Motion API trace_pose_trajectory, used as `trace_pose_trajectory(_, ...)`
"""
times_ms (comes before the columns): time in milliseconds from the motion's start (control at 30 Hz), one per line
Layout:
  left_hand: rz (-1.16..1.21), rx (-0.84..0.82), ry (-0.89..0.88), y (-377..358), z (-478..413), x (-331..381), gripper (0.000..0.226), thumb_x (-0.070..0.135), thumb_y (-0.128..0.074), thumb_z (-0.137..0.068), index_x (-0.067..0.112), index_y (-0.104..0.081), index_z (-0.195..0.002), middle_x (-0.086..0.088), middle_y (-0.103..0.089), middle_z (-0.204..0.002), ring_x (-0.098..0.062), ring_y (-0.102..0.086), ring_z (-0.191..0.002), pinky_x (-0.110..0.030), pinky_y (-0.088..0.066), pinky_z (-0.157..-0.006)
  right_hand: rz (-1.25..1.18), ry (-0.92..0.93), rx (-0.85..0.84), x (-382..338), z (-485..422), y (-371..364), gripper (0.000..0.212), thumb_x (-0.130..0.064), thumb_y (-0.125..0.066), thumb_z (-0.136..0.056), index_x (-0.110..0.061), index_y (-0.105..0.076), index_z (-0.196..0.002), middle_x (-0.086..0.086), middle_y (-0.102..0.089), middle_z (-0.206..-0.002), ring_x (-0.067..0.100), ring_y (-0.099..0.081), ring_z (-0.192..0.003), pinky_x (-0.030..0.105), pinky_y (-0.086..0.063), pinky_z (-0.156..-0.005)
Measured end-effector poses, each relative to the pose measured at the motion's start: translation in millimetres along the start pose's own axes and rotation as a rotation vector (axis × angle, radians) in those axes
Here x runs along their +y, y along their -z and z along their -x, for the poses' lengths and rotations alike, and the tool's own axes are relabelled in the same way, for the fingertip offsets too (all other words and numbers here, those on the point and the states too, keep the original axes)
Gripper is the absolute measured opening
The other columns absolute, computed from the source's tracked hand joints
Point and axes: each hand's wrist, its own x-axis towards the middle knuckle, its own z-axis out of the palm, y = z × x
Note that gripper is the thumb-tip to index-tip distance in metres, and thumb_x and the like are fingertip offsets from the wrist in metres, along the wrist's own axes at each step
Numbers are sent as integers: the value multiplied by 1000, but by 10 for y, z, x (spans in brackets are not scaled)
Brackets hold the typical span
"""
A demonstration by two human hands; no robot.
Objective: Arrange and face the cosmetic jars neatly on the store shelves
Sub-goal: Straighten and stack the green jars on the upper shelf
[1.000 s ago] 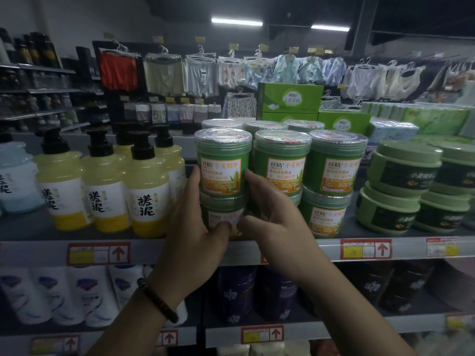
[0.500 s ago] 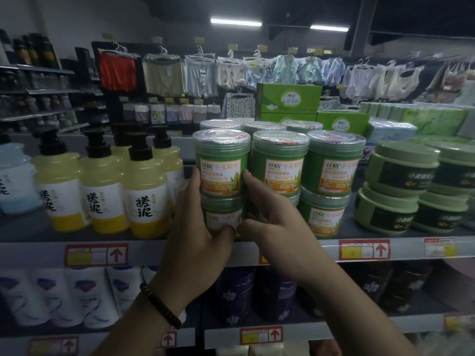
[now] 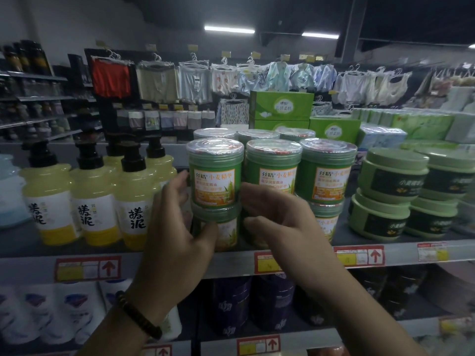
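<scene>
Green jar stack [image 3: 215, 163]: facing
Left hand [image 3: 177, 227] wraps it, right hand [image 3: 280, 222] flat alongside; best turn labels [image 3: 214, 187] squarely forward.

On the shelf [image 3: 38, 265] stand 3 stacks of 2 jars: left stack [image 3: 216, 186], middle stack [image 3: 272, 165], right stack [image 3: 325, 176]. Pump bottles [image 3: 96, 201] stand at their 9 o'clock, tubs [image 3: 393, 191] at 3 o'clock, boxes [image 3: 281, 106] behind at 12 o'clock. The left grip [image 3: 174, 235] flanks the left stack at 9 o'clock, the right grip [image 3: 280, 222] at 3 o'clock.
</scene>
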Motion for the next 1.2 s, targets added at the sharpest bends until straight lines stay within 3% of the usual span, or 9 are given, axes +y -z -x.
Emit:
trace_pose_trajectory(100, -98, 65, -42, 89, -88, 86, 70, 22, -75, -89, 42, -42, -147, 16, -46, -142, -7, -50, -136, -48, -51, -109, -52, -21, 42, -126, 15, 115, 46, 14, -64, -96, -10, -71, -135, 1, -82, -120, 8, -76, -115, 24, -59, -101)
trace_pose_trajectory(233, -194, 73, -138, 206, -208, 259, 52, 21, -73, -88, 37, -52, -133, 13, -50, -125, -10, -57, -115, -40, -56, -92, -101, -24, 92, -288, 8, 222, 35, 12, -67, -96, -13, -76, -120, 6, -84, -106, 31, -80, -103, 48, -63, -93)
trace_pose_trajectory(333, -244, 29, -200, 293, -345, 402, 41, 24, -71, -88, 32, -58, -126, 14, -55, -116, -6, -60, -104, -26, -50, -81, -87, 8, 99, -425, -21, 307, 28, 6, -71, -96, -11, -77, -116, 10, -84, -102, 32, -81, -97, 39, -67, -87)
trace_pose_trajectory(400, -238, -34, -224, 348, -463, 511, 35, 29, -69, -88, 34, -60, -121, 16, -59, -113, -4, -61, -103, -25, -50, -80, -78, 19, 120, -547, -51, 371, 24, 7, -67, -97, -8, -77, -114, 12, -84, -99, 30, -82, -92, 32, -66, -79)
trace_pose_trajectory(500, -187, -151, -182, 431, -678, 676, 23, 37, -68, -89, 39, -65, -112, 16, -65, -102, -5, -65, -95, -27, -54, -77, -56, 30, 138, -752, -114, 482, 20, 2, -68, -97, -6, -77, -112, 17, -83, -97, 34, -82, -90, 34, -67, -72)
trace_pose_trajectory(600, -120, -296, -112, 494, -978, 854, 17, 43, -72, -90, 41, -69, -107, 18, -71, -101, -7, -70, -88, -36, -59, -80, -10, 20, 148, -962, -195, 639, 17, -3, -65, -99, -7, -77, -112, 16, -83, -97, 32, -82, -88, 35, -67, -70)
trace_pose_trajectory(700, -201, -390, -140, 512, -1291, 1035, 17, 47, -70, -91, 38, -70, -106, 16, -73, -97, -4, -69, -86, -41, -60, -84, 61, -22, 158, -1130, -303, 832, 19, -5, -60, -103, -7, -76, -112, 14, -83, -99, 32, -82, -90, 41, -67, -76)
trace_pose_trajectory(933, -269, -555, -95, 250, -1910, 1339, 9, 28, -74, -97, 32, -76, -104, 2, -79, -100, -17, -76, -97, -48, -63, -90, 134, -156, 146, -1219, -678, 1250, 21, -9, -58, -105, -3, -75, -116, 19, -82, -100, 37, -81, -94, 33, -64, -68)
trace_pose_trajectory(1200, -555, -681, -91, -371, -2394, 1418, 9, 32, -69, -98, 30, -73, -107, -2, -77, -105, -18, -76, -98, -51, -63, -92, 218, -189, 118, -1149, -1181, 1712, 19, -10, -63, -104, -3, -76, -117, 16, -83, -99, 36, -81, -95, 36, -67, -75)
